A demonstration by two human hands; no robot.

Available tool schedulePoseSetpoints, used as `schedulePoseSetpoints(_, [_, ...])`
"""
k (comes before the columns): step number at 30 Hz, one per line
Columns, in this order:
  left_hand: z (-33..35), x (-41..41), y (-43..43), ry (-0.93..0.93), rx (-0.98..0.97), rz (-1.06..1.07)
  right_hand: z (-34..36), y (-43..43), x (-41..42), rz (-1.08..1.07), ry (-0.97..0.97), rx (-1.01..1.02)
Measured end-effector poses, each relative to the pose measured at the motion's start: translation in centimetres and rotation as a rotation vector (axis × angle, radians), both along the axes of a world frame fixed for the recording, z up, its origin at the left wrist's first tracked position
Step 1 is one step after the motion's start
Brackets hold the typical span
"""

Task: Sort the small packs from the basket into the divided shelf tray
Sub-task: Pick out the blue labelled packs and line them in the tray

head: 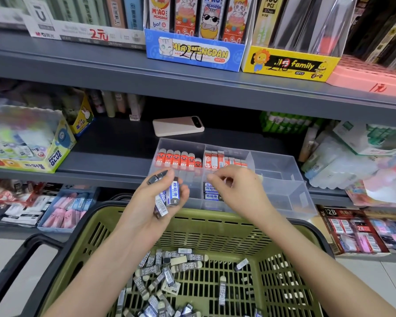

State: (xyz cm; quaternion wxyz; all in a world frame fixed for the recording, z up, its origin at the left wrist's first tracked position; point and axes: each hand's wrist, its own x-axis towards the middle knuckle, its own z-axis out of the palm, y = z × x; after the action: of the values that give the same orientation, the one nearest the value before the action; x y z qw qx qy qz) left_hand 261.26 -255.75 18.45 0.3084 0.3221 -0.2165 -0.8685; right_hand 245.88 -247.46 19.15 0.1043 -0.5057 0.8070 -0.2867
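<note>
Shop shelf (114, 161), divided tray (281, 177), left hand (146, 202) gripping packs (173, 194), basket (215, 221) below

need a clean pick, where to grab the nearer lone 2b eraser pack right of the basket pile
Probably pinch the lone 2B eraser pack across its long sides at mid-length, coming straight down. It lies flat on the green basket floor, apart from the pile, so both long edges look free.

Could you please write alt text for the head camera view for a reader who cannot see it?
A person's left hand holds several small packs above a green basket of loose packs, while the right hand hovers over a clear divided tray on the shelf. Its rear compartments hold red packs.
</note>
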Motion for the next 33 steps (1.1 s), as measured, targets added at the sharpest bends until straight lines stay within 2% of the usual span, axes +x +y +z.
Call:
schedulePoseSetpoints(2, [-0.2,-0.2,0.2,0.024,-0.004,0.024,0.9,0.5,2.1,0.069,-0.282,-0.082])
schedulePoseSetpoints(3, [-0.2,-0.4,0.3,0.026,-0.019,0.031,1.0,0.7,3.2,0.093,-0.36,-0.068])
schedulePoseSetpoints(6, [-0.1,-0.9,1.0,0.043,-0.064,0.022,0.9,0.7,5.4,0.064,-0.485,-0.06])
schedulePoseSetpoints(11, [0.0,-1.2,1.1,0.083,-0.04,0.012,1.1,1.1,4.7,-0.047,-0.756,-0.234])
schedulePoseSetpoints(13, [0.0,-0.8,0.8,0.091,0.044,0.045,1.2,1.5,2.3,-0.13,-0.678,-0.268])
schedulePoseSetpoints(16, [0.0,-0.1,0.5,0.097,0.098,0.07,0.6,1.7,-1.1,-0.241,-0.335,-0.169])
schedulePoseSetpoints(18, [-0.1,0.4,0.4,0.098,0.109,0.081,-0.2,1.4,-2.3,-0.232,-0.12,-0.066])
schedulePoseSetpoints(20, [-0.2,0.7,0.4,0.101,0.115,0.085,-1.1,1.1,-2.7,-0.198,0.0,-0.005])
schedulePoseSetpoints(29, [-0.6,1.2,0.2,0.12,0.096,0.058,-2.4,-0.7,-2.4,-0.161,0.203,0.078])
schedulePoseSetpoints(33, [-0.6,1.1,0.2,0.122,0.085,0.052,-2.8,-1.0,-2.2,-0.151,0.16,0.096])
